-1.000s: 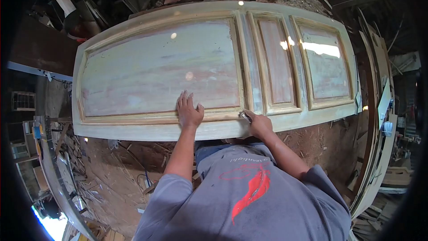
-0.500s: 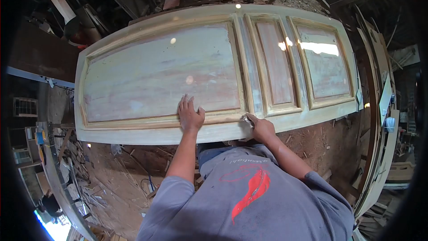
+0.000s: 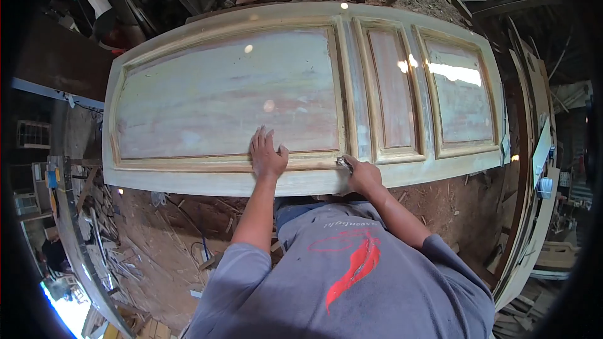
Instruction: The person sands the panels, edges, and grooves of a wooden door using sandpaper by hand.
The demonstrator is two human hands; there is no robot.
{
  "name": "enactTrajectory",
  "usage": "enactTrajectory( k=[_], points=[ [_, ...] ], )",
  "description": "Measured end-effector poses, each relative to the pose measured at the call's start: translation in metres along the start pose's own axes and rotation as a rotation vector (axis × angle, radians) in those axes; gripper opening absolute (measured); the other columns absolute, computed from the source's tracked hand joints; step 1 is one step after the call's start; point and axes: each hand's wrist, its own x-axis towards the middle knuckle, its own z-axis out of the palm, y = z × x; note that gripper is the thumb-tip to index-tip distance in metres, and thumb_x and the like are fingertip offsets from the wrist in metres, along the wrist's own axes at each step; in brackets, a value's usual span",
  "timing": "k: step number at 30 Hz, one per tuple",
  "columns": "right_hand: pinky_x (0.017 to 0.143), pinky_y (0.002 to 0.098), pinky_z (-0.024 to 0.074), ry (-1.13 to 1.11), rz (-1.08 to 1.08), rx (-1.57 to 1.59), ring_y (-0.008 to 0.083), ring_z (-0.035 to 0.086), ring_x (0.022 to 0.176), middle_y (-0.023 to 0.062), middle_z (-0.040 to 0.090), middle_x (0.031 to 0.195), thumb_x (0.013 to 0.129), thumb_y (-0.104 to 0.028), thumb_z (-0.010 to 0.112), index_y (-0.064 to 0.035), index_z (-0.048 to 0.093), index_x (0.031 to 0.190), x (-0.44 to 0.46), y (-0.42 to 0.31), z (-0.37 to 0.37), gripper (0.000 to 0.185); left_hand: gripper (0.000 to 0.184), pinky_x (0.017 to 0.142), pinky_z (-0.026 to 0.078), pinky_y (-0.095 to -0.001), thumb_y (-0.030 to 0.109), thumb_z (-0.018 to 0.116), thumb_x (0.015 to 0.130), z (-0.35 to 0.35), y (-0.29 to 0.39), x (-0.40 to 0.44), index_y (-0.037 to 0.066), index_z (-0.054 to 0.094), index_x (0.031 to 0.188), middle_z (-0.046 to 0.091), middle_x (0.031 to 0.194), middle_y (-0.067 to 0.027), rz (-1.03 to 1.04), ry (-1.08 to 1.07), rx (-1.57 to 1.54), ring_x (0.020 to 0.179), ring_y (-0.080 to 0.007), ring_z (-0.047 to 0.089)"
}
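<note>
A large wooden door (image 3: 232,88) lies flat in front of me, with raised mouldings round its panels and pale, patchy surfaces. My left hand (image 3: 269,156) rests on the near moulding of the biggest panel, fingers spread and reaching onto that panel. To its right, my right hand (image 3: 364,176) is closed on a small crumpled grey-white piece (image 3: 343,162), held against the near moulding close to the big panel's corner. Whether this piece is sandpaper or cloth I cannot tell. The palm hides part of it.
Boards and panels (image 3: 531,169) lean upright along the right side. Wood scraps lie over the brown dirt floor (image 3: 169,245). On the left runs a long narrow board (image 3: 78,245); a dark panel (image 3: 63,56) stands beyond the door's left end.
My right hand has shifted slightly left and up along the moulding with the grey-white piece. My left hand stays at about the same place on the door. The view has tilted slightly.
</note>
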Motion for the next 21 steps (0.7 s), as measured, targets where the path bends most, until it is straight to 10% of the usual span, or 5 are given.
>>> enactTrajectory(
  k=[21],
  points=[
    [0.085,0.0563,0.0600,0.004,0.015,0.012,0.0442,0.077,0.094,0.0239,0.080,0.101,0.090,-0.016,0.062,-0.0245,0.066,0.148,-0.003,-0.010,-0.005,0.059,0.059,0.130,0.030,-0.0578,0.026,0.071,0.088,0.002,-0.004,0.000,0.001,0.062,0.141,0.052,0.160,-0.0233,0.032,0.015,-0.021,0.155,-0.0407,0.040]
  ],
)
